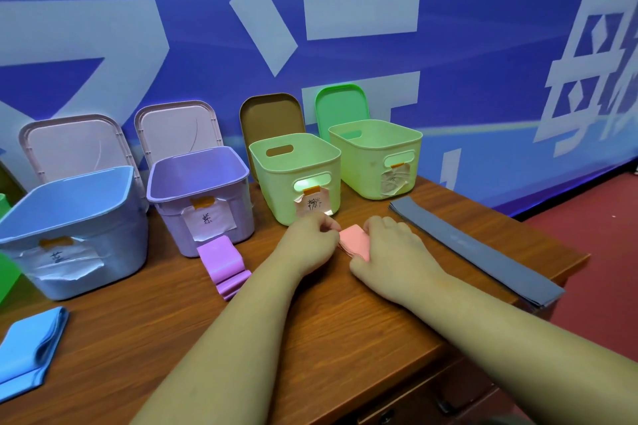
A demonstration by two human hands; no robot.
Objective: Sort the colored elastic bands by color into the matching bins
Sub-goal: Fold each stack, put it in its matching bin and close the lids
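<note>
I'm pinching the folded pink band (355, 241) with left grip (310, 239) and right grip (392, 252), its green bin (272, 183) sitting just behind, nearer left.

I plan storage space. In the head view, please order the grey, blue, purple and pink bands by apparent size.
1. Grey band, unfolded.
2. Blue band, folded; nearer the camera and cut by the frame, so unsure.
3. Purple band, folded.
4. Pink band, partly covered.

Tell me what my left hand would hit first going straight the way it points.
The left hand pinches the pink band; past it, likely the front wall of the nearer green bin, though depth is unclear.
</note>
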